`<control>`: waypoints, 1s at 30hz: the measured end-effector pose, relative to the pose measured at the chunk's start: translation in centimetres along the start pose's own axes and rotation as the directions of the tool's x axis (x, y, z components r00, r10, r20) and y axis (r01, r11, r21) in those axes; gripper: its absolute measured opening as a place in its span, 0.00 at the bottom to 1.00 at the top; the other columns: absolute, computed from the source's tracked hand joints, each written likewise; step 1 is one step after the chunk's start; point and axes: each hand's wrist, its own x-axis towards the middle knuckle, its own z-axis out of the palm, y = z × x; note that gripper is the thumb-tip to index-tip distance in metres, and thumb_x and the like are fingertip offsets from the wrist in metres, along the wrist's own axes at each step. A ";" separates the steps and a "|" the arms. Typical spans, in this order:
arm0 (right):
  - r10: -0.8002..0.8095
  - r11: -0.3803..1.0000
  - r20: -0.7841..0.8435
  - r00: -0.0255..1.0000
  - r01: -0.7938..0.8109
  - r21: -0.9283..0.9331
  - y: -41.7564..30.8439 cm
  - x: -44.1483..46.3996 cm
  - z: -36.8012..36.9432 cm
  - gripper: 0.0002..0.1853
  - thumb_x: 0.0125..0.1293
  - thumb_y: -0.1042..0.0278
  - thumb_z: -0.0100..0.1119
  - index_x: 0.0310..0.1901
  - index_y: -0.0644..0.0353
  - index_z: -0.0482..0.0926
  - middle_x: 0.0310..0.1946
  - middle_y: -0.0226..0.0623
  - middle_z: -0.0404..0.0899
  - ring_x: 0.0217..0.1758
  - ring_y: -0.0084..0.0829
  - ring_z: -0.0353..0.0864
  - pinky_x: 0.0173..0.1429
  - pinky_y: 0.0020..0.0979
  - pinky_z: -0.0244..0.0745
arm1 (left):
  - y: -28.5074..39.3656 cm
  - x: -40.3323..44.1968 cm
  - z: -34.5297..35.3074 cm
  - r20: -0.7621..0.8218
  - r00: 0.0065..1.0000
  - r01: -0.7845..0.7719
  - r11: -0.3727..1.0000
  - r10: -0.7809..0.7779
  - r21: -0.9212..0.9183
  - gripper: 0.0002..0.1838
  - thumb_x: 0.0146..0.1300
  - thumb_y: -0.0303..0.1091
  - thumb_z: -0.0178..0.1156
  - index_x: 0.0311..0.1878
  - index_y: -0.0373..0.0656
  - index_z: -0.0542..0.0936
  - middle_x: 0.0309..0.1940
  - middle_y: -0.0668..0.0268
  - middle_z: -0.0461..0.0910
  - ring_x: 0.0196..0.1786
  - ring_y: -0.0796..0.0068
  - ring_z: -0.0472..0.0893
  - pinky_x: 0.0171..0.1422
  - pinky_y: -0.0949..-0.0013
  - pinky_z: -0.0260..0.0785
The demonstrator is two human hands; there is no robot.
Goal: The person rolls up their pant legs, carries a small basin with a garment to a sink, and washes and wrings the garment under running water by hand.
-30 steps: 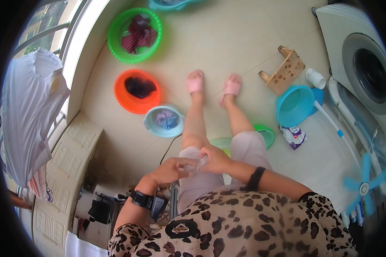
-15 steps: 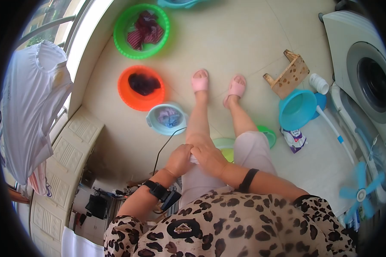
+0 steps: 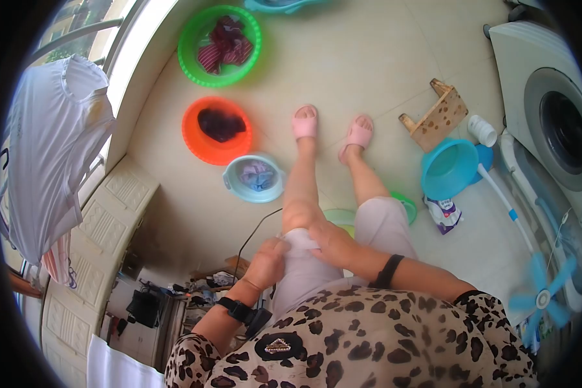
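My left hand [image 3: 267, 260] is closed on one edge of the pale trouser leg [image 3: 306, 266], just above the bare knee on the left. Across from it, my right hand [image 3: 333, 244] grips the other side of the same trouser leg, thumb and fingers at the rolled hem. Between the hands the folded hem [image 3: 300, 238] lies over the thigh. The fingertips of both hands are partly hidden by the cloth. The other trouser leg [image 3: 383, 223] ends around the knee. Pink slippers [image 3: 304, 123] are on the feet.
Ahead on the left are a green basin [image 3: 255, 64], an orange basin [image 3: 193, 143] and a light blue basin [image 3: 236, 189], all holding clothes. On the right are a wooden stool [image 3: 437, 123], a blue basin [image 3: 433, 169], a washing machine [image 3: 520, 71] and a fan [image 3: 543, 299].
My hands have moved apart, from meeting at the knee to either side of the trouser leg. The hem sits higher, and the knee shows more.
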 end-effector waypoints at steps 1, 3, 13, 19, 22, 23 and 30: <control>-0.097 0.993 -0.058 0.994 0.093 -0.069 0.0 -0.4 0.4 0.17 0.48 0.68 0.63 0.39 0.60 0.69 0.37 0.45 0.72 0.42 0.45 0.74 0.41 0.40 0.71 | 0.3 -0.3 0.2 0.003 1.000 0.018 1.000 -0.018 0.002 0.14 0.45 0.16 0.52 0.38 0.39 0.71 0.36 0.55 0.73 0.40 0.51 0.73 0.45 0.61 0.69; -0.122 0.984 -0.023 0.992 0.118 -0.133 0.2 -1.1 1.1 0.16 0.49 0.69 0.61 0.39 0.59 0.69 0.37 0.44 0.72 0.42 0.44 0.74 0.41 0.40 0.71 | 0.6 -1.0 0.6 0.005 0.997 0.072 0.997 -0.072 -0.012 0.12 0.47 0.18 0.52 0.37 0.39 0.71 0.36 0.57 0.73 0.39 0.55 0.74 0.45 0.65 0.69; 0.231 0.950 -0.186 0.955 -0.180 0.253 1.1 -3.2 0.6 0.19 0.56 0.55 0.60 0.38 0.64 0.70 0.41 0.48 0.74 0.46 0.45 0.74 0.49 0.38 0.70 | -5.1 0.5 3.7 0.326 0.747 0.665 0.652 -0.579 -0.365 0.36 0.66 0.61 0.38 0.57 0.36 0.72 0.40 0.50 0.77 0.42 0.68 0.77 0.45 0.68 0.70; 0.492 0.857 0.151 0.857 -0.507 0.088 1.1 -5.2 1.7 0.26 0.58 0.47 0.57 0.44 0.66 0.73 0.35 0.50 0.80 0.39 0.48 0.78 0.44 0.40 0.72 | -2.6 -2.9 2.8 0.609 0.384 0.913 0.381 -0.693 -0.142 0.54 0.56 0.77 0.26 0.48 0.26 0.76 0.39 0.46 0.77 0.43 0.61 0.79 0.40 0.65 0.73; 0.401 0.865 0.415 0.817 -0.487 0.124 2.2 -7.8 1.7 0.20 0.58 0.51 0.56 0.38 0.63 0.76 0.28 0.46 0.80 0.33 0.46 0.80 0.40 0.40 0.73 | -2.2 -6.6 4.0 0.543 0.458 0.888 0.386 -0.703 -0.250 0.51 0.57 0.74 0.29 0.42 0.28 0.78 0.30 0.51 0.79 0.32 0.61 0.80 0.37 0.65 0.74; 0.396 0.866 0.327 0.858 -0.467 0.176 1.9 -8.3 1.4 0.19 0.59 0.52 0.56 0.37 0.62 0.77 0.27 0.45 0.80 0.33 0.45 0.80 0.40 0.40 0.73 | -1.9 -6.9 3.4 0.495 0.497 0.868 0.422 -0.713 -0.262 0.47 0.59 0.72 0.32 0.42 0.28 0.78 0.30 0.53 0.79 0.32 0.62 0.80 0.37 0.65 0.73; 0.422 0.907 -0.401 0.813 -0.370 0.203 1.8 -9.8 -7.4 0.12 0.59 0.60 0.56 0.37 0.60 0.77 0.29 0.41 0.81 0.31 0.39 0.80 0.38 0.36 0.74 | -3.3 -6.9 -1.6 -0.192 0.714 0.518 0.692 -0.674 -0.504 0.15 0.61 0.39 0.55 0.42 0.36 0.78 0.30 0.61 0.81 0.27 0.74 0.80 0.33 0.72 0.73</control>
